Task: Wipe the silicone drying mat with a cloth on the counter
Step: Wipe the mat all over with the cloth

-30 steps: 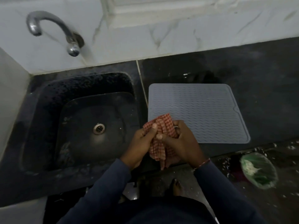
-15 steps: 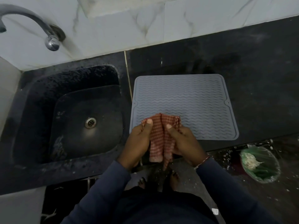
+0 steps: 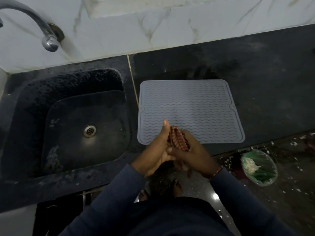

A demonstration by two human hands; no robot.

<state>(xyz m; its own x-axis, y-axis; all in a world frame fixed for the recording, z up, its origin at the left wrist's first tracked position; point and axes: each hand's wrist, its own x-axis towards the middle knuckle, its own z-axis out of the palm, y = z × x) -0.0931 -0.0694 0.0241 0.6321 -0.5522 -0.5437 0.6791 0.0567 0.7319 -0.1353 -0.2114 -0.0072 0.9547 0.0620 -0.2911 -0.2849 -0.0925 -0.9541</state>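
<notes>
A grey silicone drying mat [image 3: 190, 109] with wavy ridges lies flat on the black counter [image 3: 265, 86], just right of the sink. A red checked cloth [image 3: 178, 139] is bunched and pressed between my two hands above the mat's near left corner. My left hand [image 3: 157, 150] clasps it from the left, thumb pointing up. My right hand [image 3: 192, 152] holds it from the right and below. Most of the cloth is hidden between the palms.
A black sink [image 3: 76, 120] with a metal drain [image 3: 89, 131] sits to the left, under a chrome tap [image 3: 42, 31]. A marble wall runs behind the counter. On the floor at right stands a green-lined bin [image 3: 259, 167] with scraps around it.
The cloth, earlier hanging spread between my fingers, is now folded narrow and squeezed between both palms. My hands have closed together over the mat's near edge.
</notes>
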